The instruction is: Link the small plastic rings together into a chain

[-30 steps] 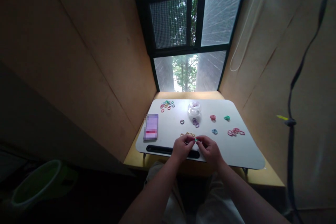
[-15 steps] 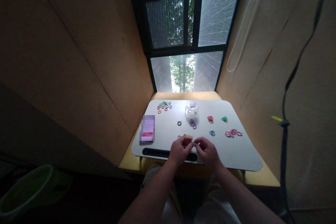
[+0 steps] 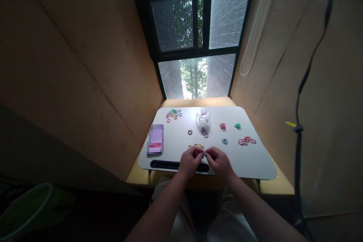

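Greenish piece (image 3: 203, 154), pinched between both hands (image 3: 190, 162) (image 3: 219, 162)

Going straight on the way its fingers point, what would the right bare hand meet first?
Beyond the tiny greenish item that the right hand pinches, probably the left bare hand, directly opposite; exact depth is unclear.

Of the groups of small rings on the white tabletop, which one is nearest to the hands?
The cluster of small yellow rings, immediately beyond the left hand; the small blue rings and all other groups lie farther away.
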The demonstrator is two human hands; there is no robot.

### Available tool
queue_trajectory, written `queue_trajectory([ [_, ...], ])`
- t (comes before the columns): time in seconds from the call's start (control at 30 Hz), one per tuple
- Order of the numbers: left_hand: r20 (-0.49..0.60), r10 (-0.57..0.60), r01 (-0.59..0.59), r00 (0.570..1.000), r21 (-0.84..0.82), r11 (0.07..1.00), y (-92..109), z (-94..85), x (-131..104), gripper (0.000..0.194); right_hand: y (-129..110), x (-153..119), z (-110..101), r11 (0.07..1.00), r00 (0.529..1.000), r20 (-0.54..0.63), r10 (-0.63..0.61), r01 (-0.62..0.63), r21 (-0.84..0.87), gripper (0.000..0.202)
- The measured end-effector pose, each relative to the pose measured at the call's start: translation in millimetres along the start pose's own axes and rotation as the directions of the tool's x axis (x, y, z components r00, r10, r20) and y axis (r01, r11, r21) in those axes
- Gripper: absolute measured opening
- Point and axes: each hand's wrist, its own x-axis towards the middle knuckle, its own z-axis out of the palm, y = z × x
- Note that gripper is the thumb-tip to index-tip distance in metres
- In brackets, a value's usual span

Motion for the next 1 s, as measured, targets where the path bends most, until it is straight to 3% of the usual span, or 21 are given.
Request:
queue_trajectory([
  [0.33,0.02,0.007,-0.006,1.0,-0.045,0.999,5,-0.5,0,0.009,3,0,0,0.996,1.0,-0.01,-0.006,0.007,0.083,0.012],
  [0.5,0.009,-0.009,0.009,1.0,-0.029,1.0,1,0.4,2,0.014,3,0,2,0.987,0.999,0.021,0.045,-0.048,0.151,0.015],
  [0.7,0.038,-0.051,0.056,0.998,-0.155,0.986,-8,4.2,3,0.023,2,1,3,0.987,1.0,0.005,0.025,-0.025,0.158,0.015],
  [1.0,0.001,0.054,-0.054,0.999,-0.007,0.999,-6,1.8,4,0.019,8,1,5,0.998,1.0,0.02,0.004,-0.006,0.059,0.012],
])
